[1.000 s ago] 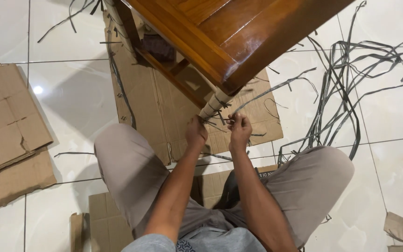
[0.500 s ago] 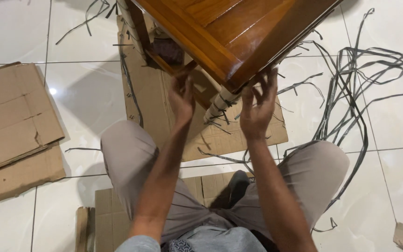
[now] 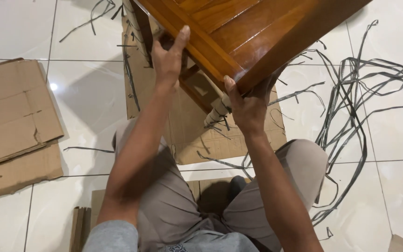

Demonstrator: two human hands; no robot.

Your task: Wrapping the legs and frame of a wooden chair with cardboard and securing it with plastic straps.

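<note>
The glossy wooden table (image 3: 253, 32) tilts above your lap, over a cardboard sheet (image 3: 201, 135) on the tiled floor. Your left hand (image 3: 168, 58) grips the table's near edge, fingers curled under, thumb up along the rim. Your right hand (image 3: 248, 105) clasps the table's corner, fingers wrapped beneath. Black plastic straps (image 3: 355, 107) sprawl right of the table.

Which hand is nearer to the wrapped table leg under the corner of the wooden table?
The right hand is nearer: it grips the wooden table at its corner, just beside the wrapped table leg. The left hand holds the table's edge farther away.
</note>
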